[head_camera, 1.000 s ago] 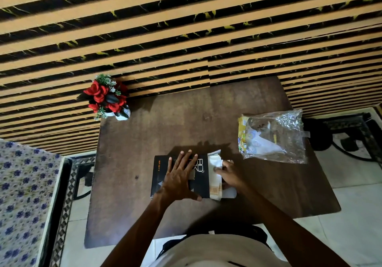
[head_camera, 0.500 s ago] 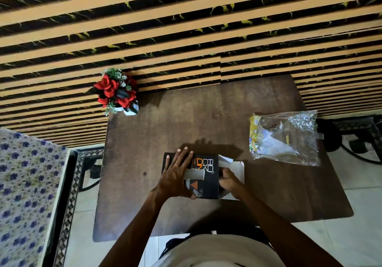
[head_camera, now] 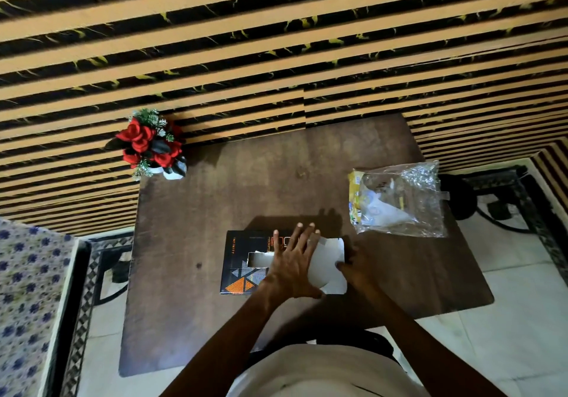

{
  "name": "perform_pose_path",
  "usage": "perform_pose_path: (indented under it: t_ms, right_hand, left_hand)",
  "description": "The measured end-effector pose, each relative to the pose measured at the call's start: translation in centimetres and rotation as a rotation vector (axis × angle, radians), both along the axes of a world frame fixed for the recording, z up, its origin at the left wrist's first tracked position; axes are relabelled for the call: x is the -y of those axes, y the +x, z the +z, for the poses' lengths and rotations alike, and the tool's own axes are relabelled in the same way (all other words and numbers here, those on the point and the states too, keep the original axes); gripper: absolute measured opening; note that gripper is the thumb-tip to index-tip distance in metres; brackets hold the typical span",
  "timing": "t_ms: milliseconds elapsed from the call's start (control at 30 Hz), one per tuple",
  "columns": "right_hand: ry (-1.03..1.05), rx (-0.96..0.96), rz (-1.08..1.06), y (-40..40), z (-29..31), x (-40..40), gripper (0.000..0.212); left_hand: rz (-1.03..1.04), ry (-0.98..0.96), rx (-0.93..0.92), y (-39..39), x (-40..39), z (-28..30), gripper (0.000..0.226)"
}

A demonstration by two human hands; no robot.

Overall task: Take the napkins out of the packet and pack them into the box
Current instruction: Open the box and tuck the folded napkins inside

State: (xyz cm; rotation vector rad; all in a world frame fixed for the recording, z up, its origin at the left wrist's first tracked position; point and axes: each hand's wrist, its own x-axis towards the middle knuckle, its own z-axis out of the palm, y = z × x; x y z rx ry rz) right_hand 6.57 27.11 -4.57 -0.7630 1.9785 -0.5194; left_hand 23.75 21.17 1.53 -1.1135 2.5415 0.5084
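Note:
A black napkin box [head_camera: 242,261] with orange triangles and a slot in its top lies flat near the front of the brown table [head_camera: 215,196]. My left hand [head_camera: 295,263] lies spread and flat on the box's right half. White flaps [head_camera: 330,263] stick out at the box's right end. My right hand [head_camera: 358,266] pinches the flaps' right edge. The clear plastic packet [head_camera: 399,201] with a yellow strip lies crumpled to the right, apart from both hands, with a little white paper inside.
A small pot of red artificial flowers [head_camera: 150,146] stands at the table's back left corner. A striped black and tan wall [head_camera: 276,43] rises behind. A blue-flowered cloth [head_camera: 24,298] lies at the left, and a black metal frame [head_camera: 507,199] stands at the right.
The box stood tilted up half a second ago and now lies flat. My left hand slid right across its top. My right hand moved from the open end to the flaps' outer edge.

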Motion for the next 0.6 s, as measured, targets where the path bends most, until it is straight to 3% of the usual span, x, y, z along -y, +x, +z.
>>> perform_pose_path:
  t_ms: [100,300,400,500,600]
  right_hand:
    - [0.141,0.186,-0.011,-0.5,-0.9,-0.2,0.041]
    - [0.06,0.495,-0.299,-0.4,1.1,-0.7,0.034]
    - [0.043,0.552,-0.254,0.1,2.0,-0.8,0.026]
    - [-0.037,0.547,-0.244,0.8,2.1,-0.6,0.031]
    - [-0.097,0.461,-0.213,2.2,2.4,0.2,0.035]
  left_hand:
    - [-0.029,-0.026,0.077,-0.7,-0.5,-0.5,0.135]
    - [0.12,0.018,-0.028,-1.1,0.5,0.2,0.108]
    - [0.154,0.055,-0.075,-1.0,1.1,0.3,0.081]
    - [0.135,0.053,-0.141,-0.7,0.9,0.5,0.06]
    - [0.27,0.14,-0.408,0.3,1.0,0.7,0.044]
